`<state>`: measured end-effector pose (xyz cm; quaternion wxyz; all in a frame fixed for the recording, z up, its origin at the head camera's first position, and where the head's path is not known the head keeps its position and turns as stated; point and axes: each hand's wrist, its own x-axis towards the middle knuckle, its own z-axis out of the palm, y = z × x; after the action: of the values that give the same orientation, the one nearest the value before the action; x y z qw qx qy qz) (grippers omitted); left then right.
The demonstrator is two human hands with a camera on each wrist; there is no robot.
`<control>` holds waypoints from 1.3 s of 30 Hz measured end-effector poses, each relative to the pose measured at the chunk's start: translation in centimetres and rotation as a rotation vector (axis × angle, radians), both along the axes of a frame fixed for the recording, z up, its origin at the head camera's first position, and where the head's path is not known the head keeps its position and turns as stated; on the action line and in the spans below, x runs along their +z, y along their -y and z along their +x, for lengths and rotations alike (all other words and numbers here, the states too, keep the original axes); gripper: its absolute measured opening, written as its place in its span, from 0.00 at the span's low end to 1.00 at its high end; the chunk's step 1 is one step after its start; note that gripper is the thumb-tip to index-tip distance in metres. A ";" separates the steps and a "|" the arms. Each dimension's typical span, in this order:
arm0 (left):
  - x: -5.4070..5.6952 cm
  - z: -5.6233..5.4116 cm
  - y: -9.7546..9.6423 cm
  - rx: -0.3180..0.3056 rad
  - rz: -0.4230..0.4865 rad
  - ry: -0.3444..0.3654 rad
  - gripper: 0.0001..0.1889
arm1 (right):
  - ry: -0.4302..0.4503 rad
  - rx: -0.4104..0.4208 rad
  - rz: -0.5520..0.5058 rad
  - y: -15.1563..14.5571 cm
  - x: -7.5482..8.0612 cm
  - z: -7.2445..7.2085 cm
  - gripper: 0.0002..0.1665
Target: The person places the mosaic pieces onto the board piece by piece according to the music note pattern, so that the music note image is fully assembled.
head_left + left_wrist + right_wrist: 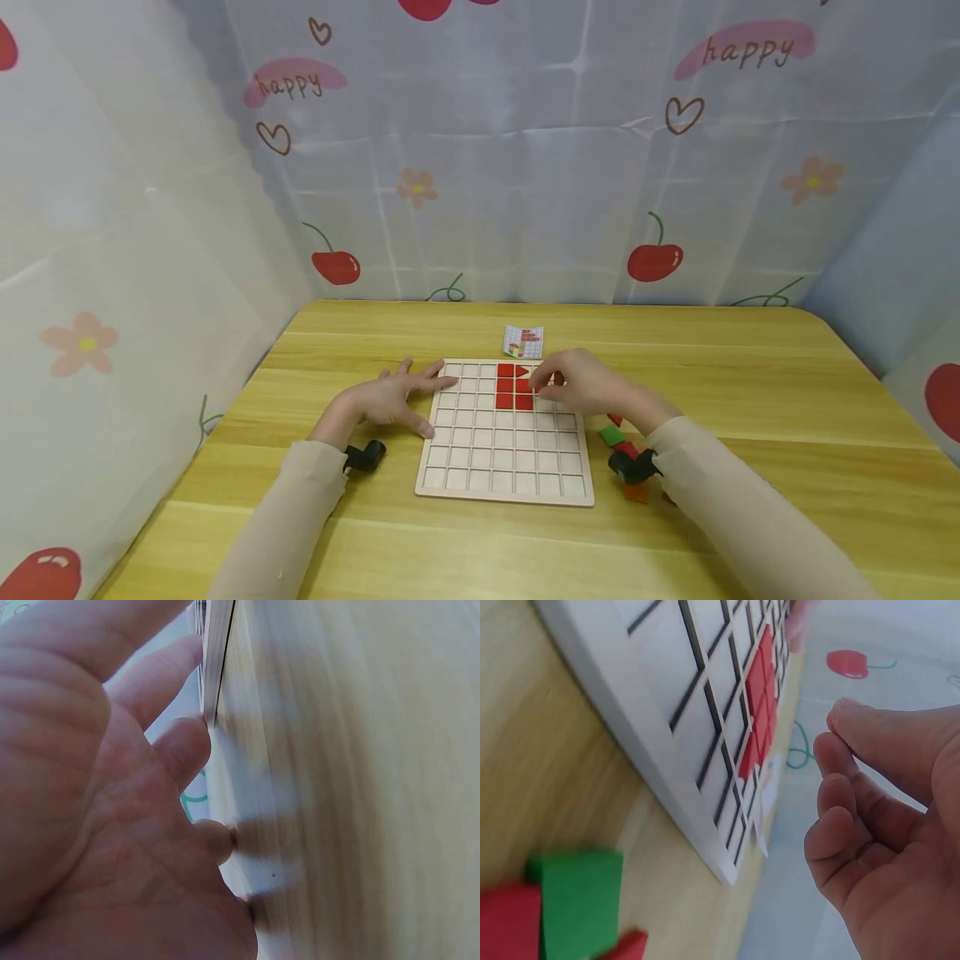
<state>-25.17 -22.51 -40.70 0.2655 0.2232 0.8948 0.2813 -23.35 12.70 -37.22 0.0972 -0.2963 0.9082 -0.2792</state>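
A square wooden grid board lies on the table, with several red pieces set in cells near its far edge. My left hand is spread at the board's left side, fingers and thumb reaching its edge. Over the far right of the board is my right hand, its fingertips beside the red pieces. In the right wrist view, this hand's thumb and index finger come together and the other fingers are curled. A bit of red shows between the fingers in the head view. Whether they pinch a piece cannot be made out.
A small printed card with a red picture lies behind the board. Right of the board, partly under the right forearm, are loose pieces, among them a green block and an orange one. A printed curtain hangs behind the table.
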 end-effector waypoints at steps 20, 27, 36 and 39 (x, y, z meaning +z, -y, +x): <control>-0.3 0.0 0.0 0.003 -0.002 0.001 0.46 | -0.062 -0.011 -0.020 -9.6 0.2 3.9 0.12; -0.3 -0.1 0.1 -0.030 0.004 -0.012 0.47 | -0.004 -0.029 -0.015 -12.5 -0.5 5.3 0.13; -0.2 -0.1 0.1 -0.028 0.009 -0.013 0.47 | 0.075 0.034 -0.037 -15.8 -1.5 6.3 0.16; -0.3 -0.2 0.2 -0.026 0.002 -0.020 0.47 | 0.056 0.068 -0.059 -17.0 -2.1 6.5 0.17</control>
<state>-25.38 -22.69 -40.97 0.2601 0.2379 0.8941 0.2763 -16.88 29.66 -39.29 0.1232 -0.3218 0.8860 -0.3104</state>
